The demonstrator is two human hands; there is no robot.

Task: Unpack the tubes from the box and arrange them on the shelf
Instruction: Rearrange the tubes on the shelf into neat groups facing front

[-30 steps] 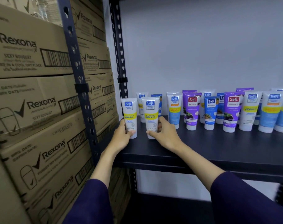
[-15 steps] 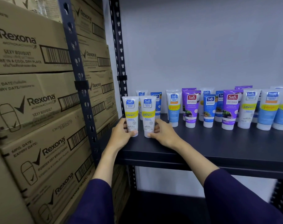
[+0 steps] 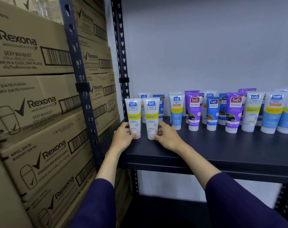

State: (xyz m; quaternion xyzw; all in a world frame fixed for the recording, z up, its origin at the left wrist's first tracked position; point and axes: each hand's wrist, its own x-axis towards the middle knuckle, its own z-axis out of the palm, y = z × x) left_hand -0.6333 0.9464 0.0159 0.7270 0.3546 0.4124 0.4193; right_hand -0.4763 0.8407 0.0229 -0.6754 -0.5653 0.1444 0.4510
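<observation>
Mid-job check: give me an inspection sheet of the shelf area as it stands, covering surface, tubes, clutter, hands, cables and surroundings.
Surface: dark shelf, front strip bare.
Job's things: two white tubes, left tube and right tube, stand upright on their caps side by side near the shelf's left end; row of tubes, white, blue and purple, stands upright further back to the right.
Clutter: nothing seen.
Hands: left hand grips the left tube's base; right hand grips the right tube's base.
Cables: nothing seen.
Surroundings: stacked Rexona cartons on the left; perforated uprights; pale wall behind. The source box is not in view.
</observation>
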